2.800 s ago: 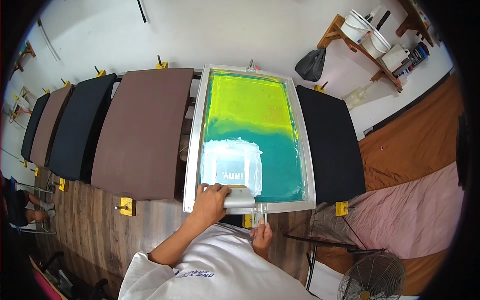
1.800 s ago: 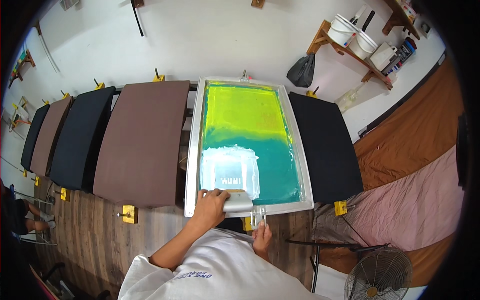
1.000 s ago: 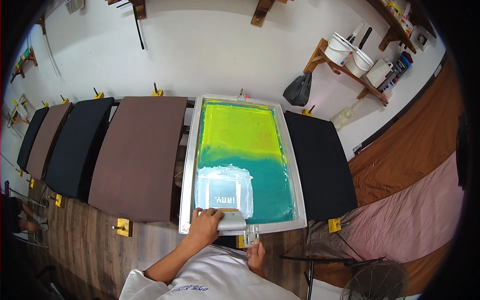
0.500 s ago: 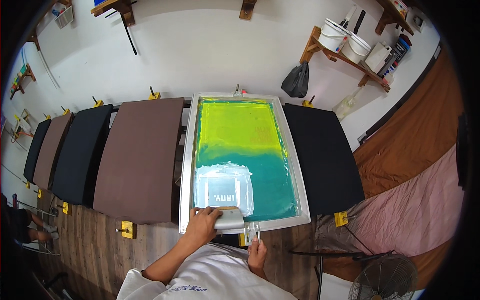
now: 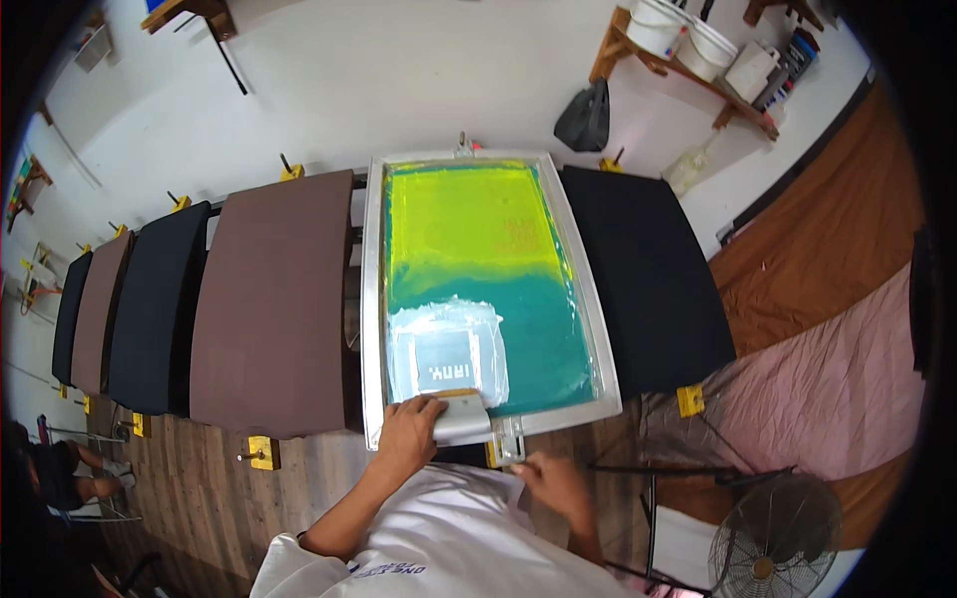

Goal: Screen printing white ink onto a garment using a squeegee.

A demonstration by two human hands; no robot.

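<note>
A silk-screen frame (image 5: 373, 299) with a metal rim lies before me. Its mesh (image 5: 528, 344) is yellow-green at the far end and teal nearer, with a pale ink patch (image 5: 404, 349) around small white lettering at the near left. My left hand (image 5: 409, 429) grips a squeegee (image 5: 467, 424) with a metal holder, resting at the near edge of the mesh. Beside a metal bracket (image 5: 509, 442) on the near rim, my right hand (image 5: 556, 485) is apart from it. Motion smears its fingers, so their closure is unclear.
Fabric-covered boards flank the frame: a brown one (image 5: 274, 309) at left and a black one (image 5: 643, 284) at right, with several more further left. Yellow blocks (image 5: 263, 452) hold rods along them. A fan (image 5: 776, 533) stands near right; a shelf (image 5: 688, 75) carries white buckets.
My right hand has let go of the bracket on the near rim and moved right. My left hand stays on the squeegee. The view has shifted and tilted slightly.
</note>
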